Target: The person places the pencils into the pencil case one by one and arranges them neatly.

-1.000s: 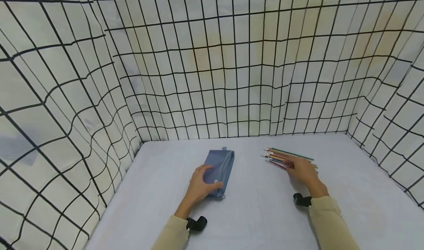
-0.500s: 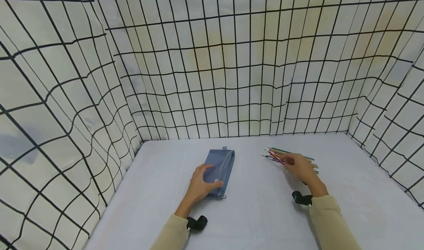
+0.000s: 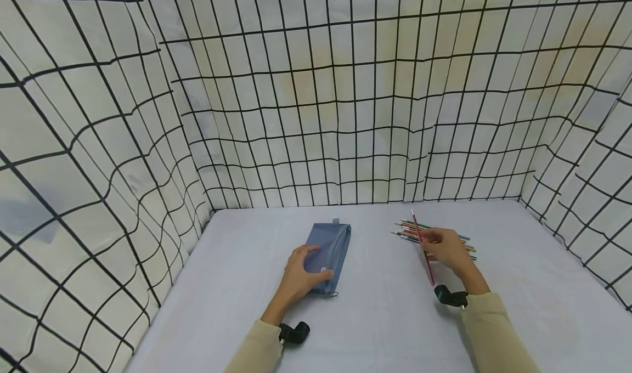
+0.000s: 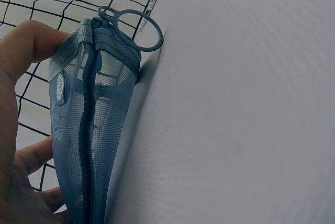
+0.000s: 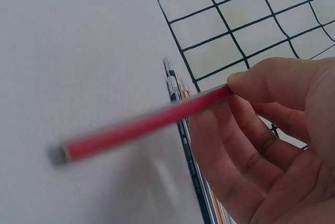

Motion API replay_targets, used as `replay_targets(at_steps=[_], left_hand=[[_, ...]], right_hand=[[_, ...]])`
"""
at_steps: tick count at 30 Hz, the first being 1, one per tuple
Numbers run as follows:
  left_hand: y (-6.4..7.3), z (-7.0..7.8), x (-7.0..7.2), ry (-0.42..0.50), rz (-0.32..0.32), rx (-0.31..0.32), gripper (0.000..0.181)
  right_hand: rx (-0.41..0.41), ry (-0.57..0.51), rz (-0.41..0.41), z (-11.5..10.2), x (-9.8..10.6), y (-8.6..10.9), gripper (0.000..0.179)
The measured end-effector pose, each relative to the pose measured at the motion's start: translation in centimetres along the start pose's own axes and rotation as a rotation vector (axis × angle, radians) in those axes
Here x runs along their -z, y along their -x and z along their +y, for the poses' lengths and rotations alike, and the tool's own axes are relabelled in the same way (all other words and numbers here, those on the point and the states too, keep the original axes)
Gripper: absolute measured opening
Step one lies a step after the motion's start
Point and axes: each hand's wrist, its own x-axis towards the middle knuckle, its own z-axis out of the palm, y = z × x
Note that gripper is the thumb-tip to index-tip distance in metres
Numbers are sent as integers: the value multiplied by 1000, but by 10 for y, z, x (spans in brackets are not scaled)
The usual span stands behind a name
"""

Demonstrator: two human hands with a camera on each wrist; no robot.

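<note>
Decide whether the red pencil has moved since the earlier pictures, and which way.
Yes. In the head view, judged against the other pencils, the red pencil has lifted and swung from lying alongside to crossing them.

Free lane over table (image 3: 375, 307) between blue pouch (image 3: 321, 244) and pencil pile (image 3: 405, 232), slanted red pencil (image 3: 428, 267) edging it, gridded walls (image 3: 306, 115) behind

Pouch (image 4: 118, 103): fine woven mesh, see-through. Red pencil (image 5: 146, 124): smooth. Tabletop (image 3: 375, 318): smooth, matt. Sleeves (image 3: 498, 332): matt cloth.
</note>
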Motion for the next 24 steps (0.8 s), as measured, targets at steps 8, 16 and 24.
replay_targets(at_steps=[8, 16, 24], left_hand=[[0, 0, -1, -8, 4, 2, 77], [0, 1, 0, -1, 6, 1, 78], [0, 0, 0, -7, 3, 8, 77]], right_hand=[[-91, -150, 0, 0, -3, -2, 43], [-103, -256, -41, 2, -12, -5, 45], [-106, -325, -83, -5, -28, -1, 42]])
